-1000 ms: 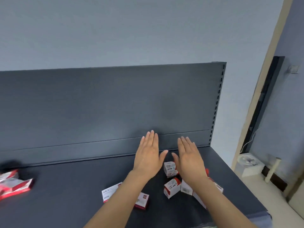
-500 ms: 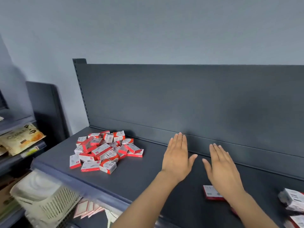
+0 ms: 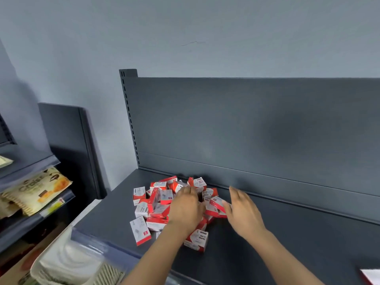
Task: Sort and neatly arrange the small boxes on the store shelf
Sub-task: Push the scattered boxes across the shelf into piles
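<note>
A loose pile of several small red-and-white boxes (image 3: 158, 202) lies at the left end of the dark grey shelf (image 3: 267, 243). My left hand (image 3: 186, 208) rests flat on top of the pile, its fingers straight and hiding the boxes beneath it. My right hand (image 3: 242, 212) is at the pile's right edge, fingers extended, its thumb side touching a tilted box (image 3: 216, 203). One box marked "paper clips" (image 3: 196, 240) sits near my left forearm. Another box (image 3: 139, 230) lies flat at the pile's front left.
The shelf's back panel (image 3: 257, 130) rises behind the pile. A second shelving unit on the left holds snack packets (image 3: 35, 192). A white basket (image 3: 67, 264) sits below the shelf's front edge. One more box (image 3: 371, 275) shows at the bottom right corner.
The view has swung left from the shelf's right end to the box pile. Both hands have moved from bare shelf onto the pile, the left on top, the right at its edge.
</note>
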